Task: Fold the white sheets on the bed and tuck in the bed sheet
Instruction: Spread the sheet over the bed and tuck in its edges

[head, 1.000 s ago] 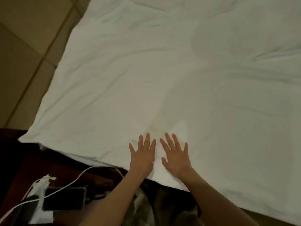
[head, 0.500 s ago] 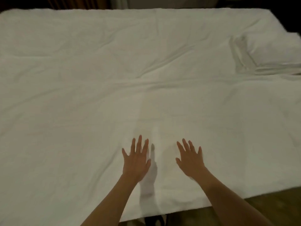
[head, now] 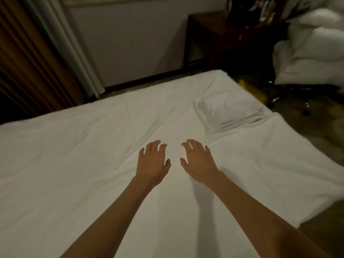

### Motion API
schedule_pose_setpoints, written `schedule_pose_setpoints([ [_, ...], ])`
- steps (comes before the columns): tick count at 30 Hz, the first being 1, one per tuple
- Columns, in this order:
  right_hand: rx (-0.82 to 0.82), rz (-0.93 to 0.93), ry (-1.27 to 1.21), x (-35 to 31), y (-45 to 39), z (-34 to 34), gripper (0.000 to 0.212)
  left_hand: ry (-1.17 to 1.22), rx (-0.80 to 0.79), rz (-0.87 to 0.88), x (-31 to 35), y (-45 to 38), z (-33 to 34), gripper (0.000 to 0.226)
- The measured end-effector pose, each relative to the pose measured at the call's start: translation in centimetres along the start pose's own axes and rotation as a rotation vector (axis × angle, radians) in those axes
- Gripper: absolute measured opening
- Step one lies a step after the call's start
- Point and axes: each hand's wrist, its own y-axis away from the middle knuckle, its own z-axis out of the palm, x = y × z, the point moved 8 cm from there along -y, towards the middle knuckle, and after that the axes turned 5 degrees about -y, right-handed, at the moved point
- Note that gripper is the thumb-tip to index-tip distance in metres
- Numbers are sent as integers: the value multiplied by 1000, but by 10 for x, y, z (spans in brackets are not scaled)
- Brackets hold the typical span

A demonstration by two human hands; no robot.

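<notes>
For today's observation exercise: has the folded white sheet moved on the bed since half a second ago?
Cannot tell. The camera swung, so the folded sheet sits elsewhere in frame, yet it lies by the same far right corner of the bed sheet as before.

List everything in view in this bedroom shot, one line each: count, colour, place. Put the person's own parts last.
Spread white bed sheet: one, white, creased, covering the bed across the middle.
Folded white sheet stack: one, white, on the bed towards its far right corner.
Rumpled white bedding heap: one, white, off the bed at upper right.
Dark wooden side table: one, dark brown, against the far wall.
Brown pleated curtain: one, brown, upper left.
Pale sheer curtain: one, pale grey, beside the brown one.
Small yellow object: one, yellow, on the floor beyond the bed; too blurred to identify.
Left hand: one, fingers relaxed, over the spread sheet, holding nothing.
Right hand: one, likewise open, beside the left.
</notes>
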Motion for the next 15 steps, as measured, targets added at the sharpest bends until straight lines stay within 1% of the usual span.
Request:
schedule_pose_setpoints([
  [4,136,12,-21,44,5,-69,46,33,95,94,64,-37,-61,47],
  [6,142,62,-18,82,20,-81,45,37,105,147,103,-54,-82,45],
  [8,102,164,-22,128,44,-80,49,39,134,200,146,-71,-98,44],
  [10,21,229,-7,173,68,-77,51,39,135,220,189,-83,-104,44],
  [13,-96,255,-42,241,89,-97,46,46,114,209,253,-98,-92,43],
  [15,-92,236,-14,288,91,-124,46,70,82,172,294,-105,-72,42],
])
